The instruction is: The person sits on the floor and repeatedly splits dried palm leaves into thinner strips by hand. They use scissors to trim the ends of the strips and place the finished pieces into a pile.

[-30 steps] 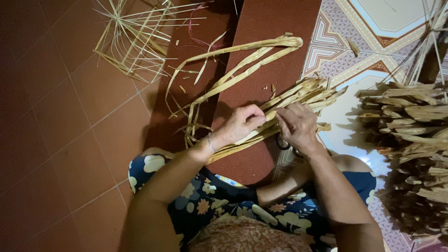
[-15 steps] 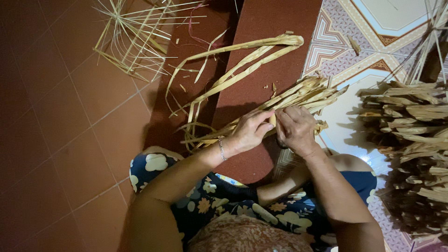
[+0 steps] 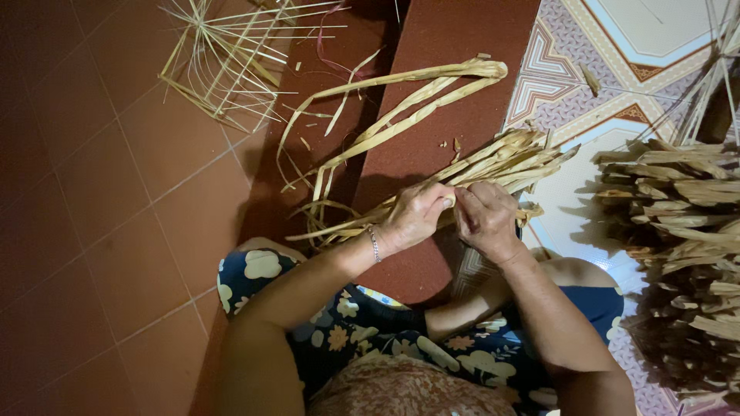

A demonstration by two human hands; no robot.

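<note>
Red-brown floor tiles point(image 3: 100, 200) lay under the seated person, whose flowered lap filled the near edge at six o'clock. Just above it, the left hand point(image 3: 412, 219) was clenched around a bundle of dried leaf strips point(image 3: 501, 158), and the right hand point(image 3: 487, 219) pinched the same bundle beside it, apparently so that single strips could be separated. The bundle ran toward two o'clock across a dark red plank point(image 3: 455, 69). Looped strips point(image 3: 401, 115) trailed toward twelve. A heap of dried leaves point(image 3: 678, 223) sat at three o'clock, within reach. Farthest, at eleven, lay a splayed frame of thin sticks point(image 3: 223, 58).
</note>
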